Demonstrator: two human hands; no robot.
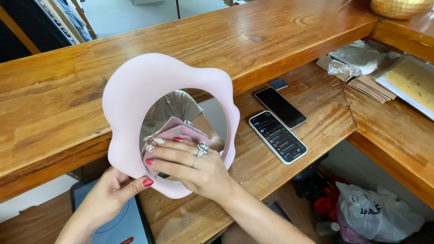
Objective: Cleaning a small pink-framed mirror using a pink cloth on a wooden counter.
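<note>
A pink wavy-framed mirror (149, 86) stands tilted on the wooden counter (58, 90). The right hand (190, 160) presses a pink cloth (178, 132) flat against its glass (fingers spread over it), while the left hand (113, 192) grips the frame's lower edge. Two phones (278, 122) lie just beside it.

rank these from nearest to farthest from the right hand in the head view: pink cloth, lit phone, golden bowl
1. pink cloth: under the right hand, pressed on the mirror glass.
2. lit phone: on the lower counter, to the hand's right.
3. golden bowl: far top right corner, on the upper counter.
</note>
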